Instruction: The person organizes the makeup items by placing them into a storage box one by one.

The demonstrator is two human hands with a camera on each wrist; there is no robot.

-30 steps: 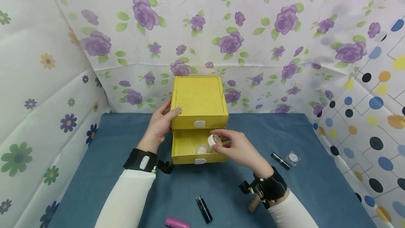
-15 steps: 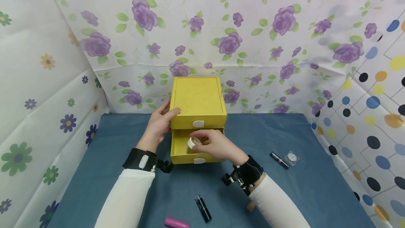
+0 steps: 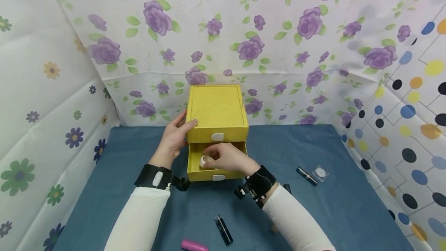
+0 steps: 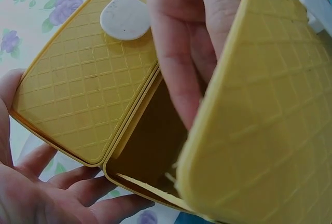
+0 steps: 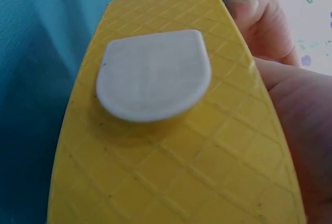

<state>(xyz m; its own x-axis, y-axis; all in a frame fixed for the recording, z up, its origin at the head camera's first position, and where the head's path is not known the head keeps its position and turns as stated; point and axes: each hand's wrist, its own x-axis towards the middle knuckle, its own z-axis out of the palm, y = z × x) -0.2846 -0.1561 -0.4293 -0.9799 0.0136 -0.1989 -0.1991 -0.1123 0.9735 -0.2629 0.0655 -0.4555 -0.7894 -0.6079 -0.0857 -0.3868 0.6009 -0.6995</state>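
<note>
A yellow two-drawer box (image 3: 216, 105) stands against the back cloth, its lower drawer (image 3: 202, 176) pulled out. My left hand (image 3: 174, 134) holds the box at its left side, thumb on the top edge and fingers along the side wall. Inside the lower drawer, my right hand (image 3: 230, 158) pinches a small round white-rimmed piece (image 3: 204, 161) low near the drawer's left part. The right fingers (image 4: 179, 73) reach behind the drawer front in the left wrist view, where the piece itself is hidden. A white pull tab (image 5: 153, 76) on the drawer front fills much of the right wrist view.
On the blue cloth in front lie a black tube (image 3: 223, 229) and a pink tube (image 3: 194, 245). To the right are another black tube (image 3: 307, 176) and a clear square case (image 3: 320, 173). A beige piece (image 3: 274, 228) shows partly beside the right sleeve.
My right hand has moved left and down into the open drawer with the white-rimmed piece. A clear round case seen there earlier is now covered by the hand. My left hand keeps its hold.
</note>
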